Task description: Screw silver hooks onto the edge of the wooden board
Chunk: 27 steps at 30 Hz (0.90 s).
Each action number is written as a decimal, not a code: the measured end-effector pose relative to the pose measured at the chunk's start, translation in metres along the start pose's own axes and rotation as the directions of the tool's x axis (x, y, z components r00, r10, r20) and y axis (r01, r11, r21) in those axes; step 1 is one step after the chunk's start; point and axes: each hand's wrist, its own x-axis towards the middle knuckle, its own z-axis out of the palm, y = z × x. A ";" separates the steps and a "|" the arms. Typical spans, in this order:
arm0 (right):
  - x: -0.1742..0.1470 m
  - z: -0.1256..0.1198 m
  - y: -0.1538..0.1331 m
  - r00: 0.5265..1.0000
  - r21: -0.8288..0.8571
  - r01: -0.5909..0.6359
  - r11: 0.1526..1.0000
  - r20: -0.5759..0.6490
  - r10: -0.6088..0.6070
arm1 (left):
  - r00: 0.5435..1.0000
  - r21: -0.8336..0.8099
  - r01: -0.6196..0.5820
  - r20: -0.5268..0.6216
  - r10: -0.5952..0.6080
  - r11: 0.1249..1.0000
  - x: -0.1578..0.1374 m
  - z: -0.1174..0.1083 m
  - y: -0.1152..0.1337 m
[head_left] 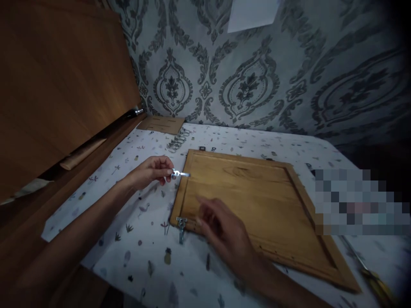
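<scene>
- While the left hand (pixel 150 173) in the head view has its grip pinched on one end of a metal hinge (pixel 181 173), the narrow arm stays free, presumably for visibility, by the left edge of the wooden panel (pixel 244 196) (contact is unclear).
- The right hand (pixel 224 226) curls over the panel; I cannot tell its grip's state.
- The panel lies flat on the bench (pixel 122 205), probably for steadiness, a second hinge (pixel 181 223) at its near-left corner.

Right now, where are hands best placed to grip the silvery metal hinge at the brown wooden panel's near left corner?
I'd pinch the silvery metal hinge by its narrow arm, coming from the near side: that end juts past the brown wooden panel, so it's likely easier to reach. The wider end overlaps the panel.
</scene>
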 end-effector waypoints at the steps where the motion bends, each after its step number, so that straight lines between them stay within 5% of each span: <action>1: 0.005 -0.003 0.000 0.995 0.029 -0.076 0.997 -0.057 0.077 | 0.999 -0.015 0.024 0.023 -0.024 1.000 -0.004 0.005 0.001; 4: 0.017 -0.006 -0.001 0.975 0.146 -0.214 0.966 -0.019 0.219 | 0.992 -0.038 0.084 0.096 -0.080 0.996 -0.013 0.018 0.006; 11: 0.015 -0.002 -0.006 0.960 0.318 -0.281 0.905 0.109 0.260 | 0.978 -0.028 0.113 0.177 -0.107 0.993 -0.021 0.041 0.013; 15: 0.004 -0.002 -0.010 0.934 0.394 -0.355 0.848 0.175 0.310 | 0.990 -0.002 0.084 0.112 -0.083 0.997 -0.027 0.048 0.007; 19: -0.010 -0.005 -0.015 0.911 0.440 -0.412 0.798 0.230 0.343 | 0.996 0.051 0.020 -0.086 -0.015 0.998 -0.056 0.055 -0.003; 23: -0.023 -0.003 -0.020 0.871 0.455 -0.491 0.743 0.246 0.426 | 0.969 0.280 0.013 -0.239 0.057 0.960 -0.107 0.075 -0.018; 27: -0.032 0.007 -0.025 0.799 0.488 -0.600 0.634 0.317 0.512 | 0.929 0.637 -0.054 -0.249 0.272 0.769 -0.142 0.107 -0.038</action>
